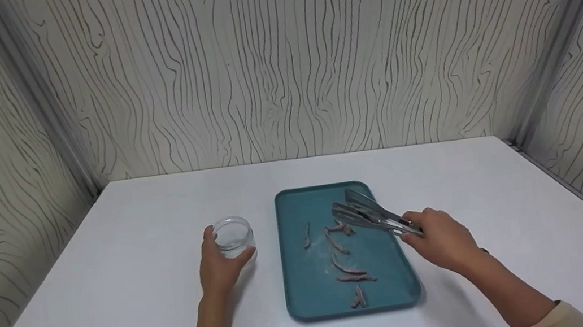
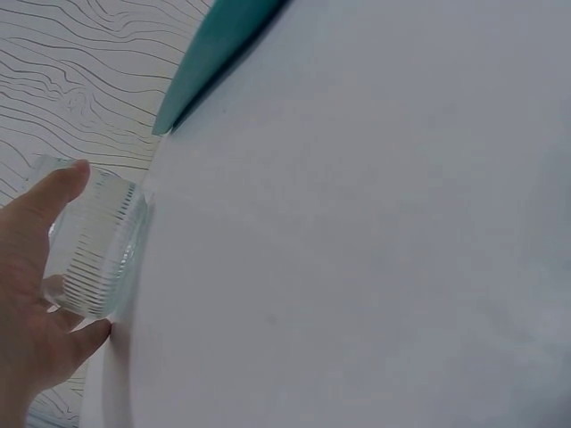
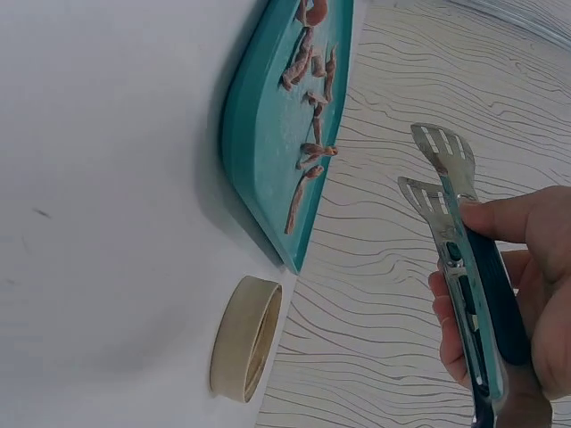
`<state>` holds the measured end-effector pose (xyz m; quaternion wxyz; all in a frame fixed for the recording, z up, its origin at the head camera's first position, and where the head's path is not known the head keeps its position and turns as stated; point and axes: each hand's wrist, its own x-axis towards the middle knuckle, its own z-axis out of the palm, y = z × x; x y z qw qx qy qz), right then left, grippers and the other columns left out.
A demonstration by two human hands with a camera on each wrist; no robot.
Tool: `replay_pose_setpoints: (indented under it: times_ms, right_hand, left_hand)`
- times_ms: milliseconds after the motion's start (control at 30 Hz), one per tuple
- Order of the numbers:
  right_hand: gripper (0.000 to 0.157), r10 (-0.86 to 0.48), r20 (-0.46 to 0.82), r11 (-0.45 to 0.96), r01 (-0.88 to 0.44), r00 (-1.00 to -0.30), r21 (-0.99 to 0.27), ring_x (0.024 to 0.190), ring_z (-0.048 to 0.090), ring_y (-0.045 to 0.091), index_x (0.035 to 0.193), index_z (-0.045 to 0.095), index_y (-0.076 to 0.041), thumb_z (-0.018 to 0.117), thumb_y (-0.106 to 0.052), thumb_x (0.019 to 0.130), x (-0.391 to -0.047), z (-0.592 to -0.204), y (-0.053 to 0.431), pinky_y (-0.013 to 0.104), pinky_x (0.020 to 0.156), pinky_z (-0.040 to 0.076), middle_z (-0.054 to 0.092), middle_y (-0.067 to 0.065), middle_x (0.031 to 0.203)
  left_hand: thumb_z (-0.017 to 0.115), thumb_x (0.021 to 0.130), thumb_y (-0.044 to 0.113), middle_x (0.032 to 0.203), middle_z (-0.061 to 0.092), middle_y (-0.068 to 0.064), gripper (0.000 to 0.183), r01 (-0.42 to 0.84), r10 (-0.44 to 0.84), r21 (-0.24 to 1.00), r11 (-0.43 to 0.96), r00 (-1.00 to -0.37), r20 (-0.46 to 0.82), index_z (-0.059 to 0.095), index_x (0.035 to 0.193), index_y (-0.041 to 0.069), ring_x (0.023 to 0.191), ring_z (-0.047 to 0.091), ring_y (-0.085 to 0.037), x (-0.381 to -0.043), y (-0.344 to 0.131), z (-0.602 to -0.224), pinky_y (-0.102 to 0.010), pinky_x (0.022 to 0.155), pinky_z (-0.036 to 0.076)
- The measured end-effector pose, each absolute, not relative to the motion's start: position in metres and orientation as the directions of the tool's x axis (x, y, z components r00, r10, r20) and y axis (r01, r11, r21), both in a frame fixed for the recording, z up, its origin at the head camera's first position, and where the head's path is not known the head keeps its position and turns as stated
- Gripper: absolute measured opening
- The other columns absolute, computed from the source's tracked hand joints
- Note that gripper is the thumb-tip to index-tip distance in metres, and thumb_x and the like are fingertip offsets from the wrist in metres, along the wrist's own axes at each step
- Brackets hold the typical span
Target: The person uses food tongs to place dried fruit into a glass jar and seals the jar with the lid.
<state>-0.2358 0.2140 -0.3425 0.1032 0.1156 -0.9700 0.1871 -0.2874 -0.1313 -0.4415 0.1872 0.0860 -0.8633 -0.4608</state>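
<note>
My left hand (image 1: 220,267) holds a clear glass jar (image 1: 236,239) on the table, thumb on one side and fingers on the other. The jar is lidless, and its ribbed wall (image 2: 100,241) shows in the left wrist view. In my right hand (image 1: 441,236) is a pair of metal tongs (image 1: 376,217) with dark grips and slotted ends. The tong ends stand a little apart over the upper right of a teal tray (image 1: 311,303), with nothing visible between them. Several thin, wrinkled brownish strips (image 1: 347,267) lie scattered on the tray.
A beige ring-shaped thing (image 3: 245,339) stands on the white table (image 1: 117,302) near the tray in the right wrist view. Walls with a wood-grain pattern (image 1: 277,63) close off the back and both sides.
</note>
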Motion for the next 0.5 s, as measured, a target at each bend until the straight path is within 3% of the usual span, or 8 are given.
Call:
replay_pose_setpoints:
  times_ms: [200, 367, 500]
  right_hand:
    - [0.016, -0.217, 0.271, 0.901, -0.299, -0.938, -0.314, 0.068, 0.046, 0.013, 0.09, 0.063, -0.006, 0.064, -0.011, 0.075, -0.233, -0.352, 0.208, 0.029, 0.052, 0.04, 0.056, 0.004, 0.085]
    - [0.007, -0.228, 0.26, 0.909, -0.301, -0.938, -0.289, 0.064, 0.042, 0.012, 0.079, 0.062, -0.01, 0.066, -0.012, 0.073, -0.232, -0.357, 0.202, 0.027, 0.049, 0.038, 0.049, -0.002, 0.071]
    - [0.011, -0.191, 0.186, 0.919, -0.242, -0.964, -0.312, 0.06, 0.041, 0.012, 0.085, 0.063, -0.01, 0.065, -0.013, 0.074, -0.23, -0.36, 0.199, 0.028, 0.046, 0.036, 0.048, -0.004, 0.067]
  left_hand:
    - [0.075, 0.064, 0.028, 0.134, 0.029, -0.02, 0.093, 0.006, -0.326, 0.827, 0.562, -0.918, 0.228, 0.018, 0.135, 0.003, 0.121, 0.027, -0.034, -0.288, -0.131, -0.441, -0.046, 0.095, 0.024]
    - [0.074, 0.065, 0.028, 0.134, 0.029, -0.02, 0.094, 0.001, -0.33, 0.826, 0.563, -0.917, 0.226, 0.018, 0.135, 0.002, 0.121, 0.027, -0.033, -0.287, -0.131, -0.44, -0.046, 0.095, 0.024]
    - [0.074, 0.065, 0.028, 0.133, 0.029, -0.02, 0.093, 0.011, -0.33, 0.83, 0.557, -0.915, 0.234, 0.018, 0.135, 0.003, 0.121, 0.028, -0.034, -0.286, -0.13, -0.44, -0.047, 0.095, 0.024]
